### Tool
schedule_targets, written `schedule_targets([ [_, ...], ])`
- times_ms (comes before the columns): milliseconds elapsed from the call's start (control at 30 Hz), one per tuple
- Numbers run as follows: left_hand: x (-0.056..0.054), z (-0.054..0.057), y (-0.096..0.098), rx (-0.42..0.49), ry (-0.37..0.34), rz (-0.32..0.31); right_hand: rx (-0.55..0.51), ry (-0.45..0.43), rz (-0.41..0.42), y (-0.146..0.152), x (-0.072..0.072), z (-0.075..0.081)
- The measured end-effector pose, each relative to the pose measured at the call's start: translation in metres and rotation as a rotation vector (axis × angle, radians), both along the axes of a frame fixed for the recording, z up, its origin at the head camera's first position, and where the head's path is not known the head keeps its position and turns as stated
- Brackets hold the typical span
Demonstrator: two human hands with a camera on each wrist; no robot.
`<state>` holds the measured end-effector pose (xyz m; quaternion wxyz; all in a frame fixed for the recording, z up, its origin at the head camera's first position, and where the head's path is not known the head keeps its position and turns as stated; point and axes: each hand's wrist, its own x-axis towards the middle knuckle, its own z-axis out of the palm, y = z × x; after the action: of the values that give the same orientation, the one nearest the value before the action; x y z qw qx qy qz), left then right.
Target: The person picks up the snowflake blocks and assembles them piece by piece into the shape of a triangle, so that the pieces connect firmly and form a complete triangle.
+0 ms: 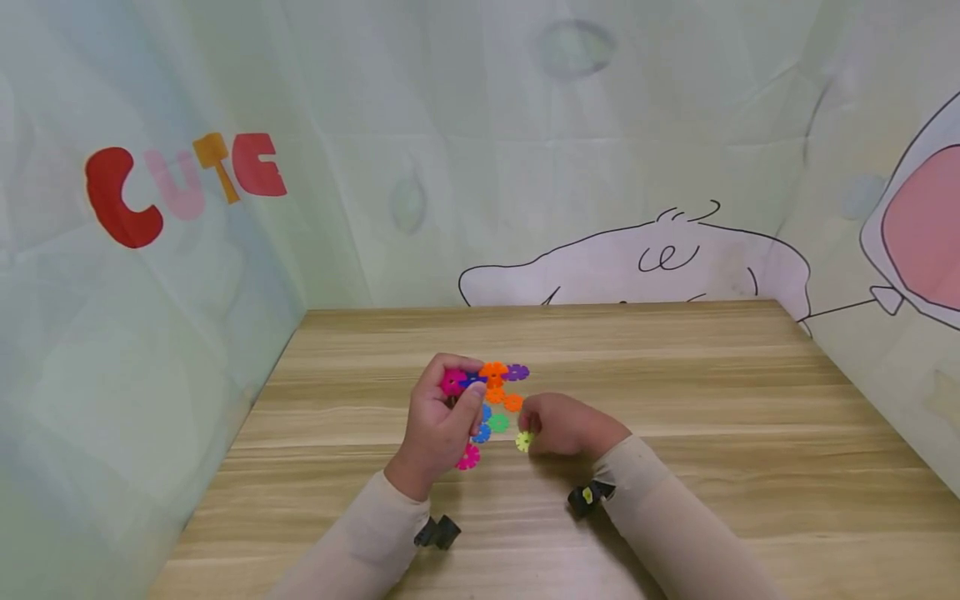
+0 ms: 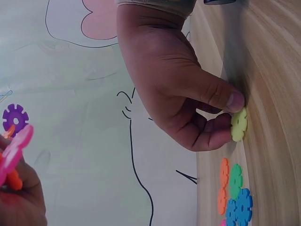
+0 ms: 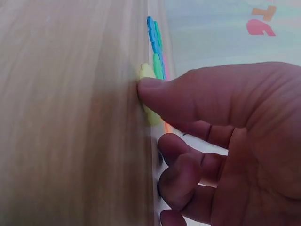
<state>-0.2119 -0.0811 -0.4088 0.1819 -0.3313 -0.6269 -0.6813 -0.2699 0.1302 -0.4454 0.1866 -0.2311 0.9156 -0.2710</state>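
Observation:
My left hand (image 1: 438,425) grips several joined flower-shaped plastic discs above the table; a pink disc (image 1: 452,382), an orange disc (image 1: 494,374) and a purple disc (image 1: 517,372) show, and a dark blue one sits between. My right hand (image 1: 564,425) is down at the tabletop, its thumb and fingers pinching the edge of a yellow flower disc (image 2: 239,124). Loose discs lie between the hands: a green disc (image 1: 498,423), blue discs (image 1: 482,432), orange discs (image 1: 513,403) and a pink disc (image 1: 468,457). The left fingers partly hide the joined piece.
The wood-grain table (image 1: 675,358) stretches out on both sides of the hands. A printed cloth (image 1: 480,167) with cartoon drawings hangs behind and beside it. A black wrist device (image 1: 588,497) sits at the right cuff, another (image 1: 438,532) at the left.

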Motion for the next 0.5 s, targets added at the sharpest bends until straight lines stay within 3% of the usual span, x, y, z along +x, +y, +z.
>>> schedule_targets([
  [333,0.000,0.001,-0.001,-0.013,-0.030,0.034,-0.035,-0.001,0.024,0.002,-0.001,0.003],
  [400,0.001,0.001,-0.001,-0.010,-0.032,0.037,-0.099,0.002,0.025,0.003,-0.002,0.007],
  [500,0.001,0.001,0.000,-0.002,-0.039,0.038,-0.294,0.052,0.007,0.007,-0.002,0.016],
])
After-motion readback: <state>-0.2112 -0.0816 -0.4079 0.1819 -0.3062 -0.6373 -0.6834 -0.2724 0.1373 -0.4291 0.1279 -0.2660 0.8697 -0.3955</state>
